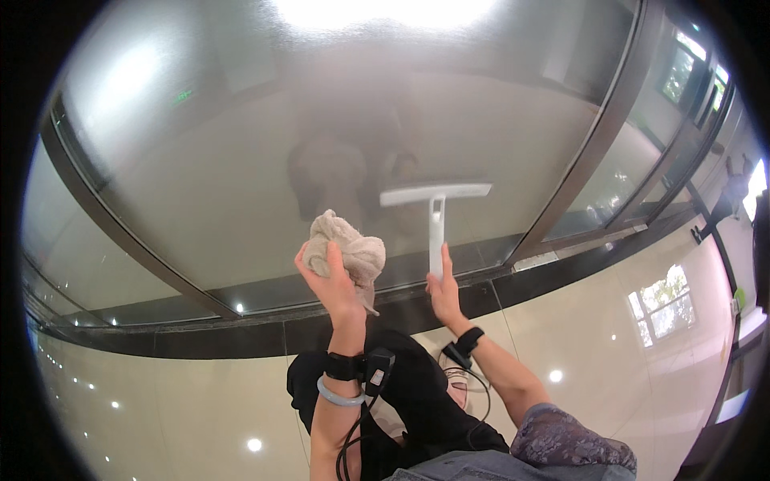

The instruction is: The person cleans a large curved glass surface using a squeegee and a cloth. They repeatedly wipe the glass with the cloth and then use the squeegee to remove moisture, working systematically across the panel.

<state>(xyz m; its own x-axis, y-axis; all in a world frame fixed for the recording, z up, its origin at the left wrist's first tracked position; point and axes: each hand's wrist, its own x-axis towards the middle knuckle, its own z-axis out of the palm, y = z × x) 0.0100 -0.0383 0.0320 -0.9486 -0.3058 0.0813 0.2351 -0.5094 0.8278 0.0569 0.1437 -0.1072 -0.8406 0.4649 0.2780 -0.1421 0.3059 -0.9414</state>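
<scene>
Bunched in my left hand (332, 288) is a beige cloth (346, 246), with one corner hanging down below the fingers. My right hand (444, 294) grips the lower handle of a white squeegee (437, 225). Its wide blade points up and lies close to a large glass panel (240, 180); whether it touches the glass I cannot tell. The cloth is left of the squeegee, also in front of the panel. The glass looks hazy and carries reflections of lights and a blurred figure.
Brown metal frames (577, 162) border the panel on both sides. A dark stone strip (222, 343) runs along its base above glossy beige floor tiles (198, 403). Black wrist straps (346, 365) with cables sit on both forearms. Farther right stands a person (725, 198) in dark clothes.
</scene>
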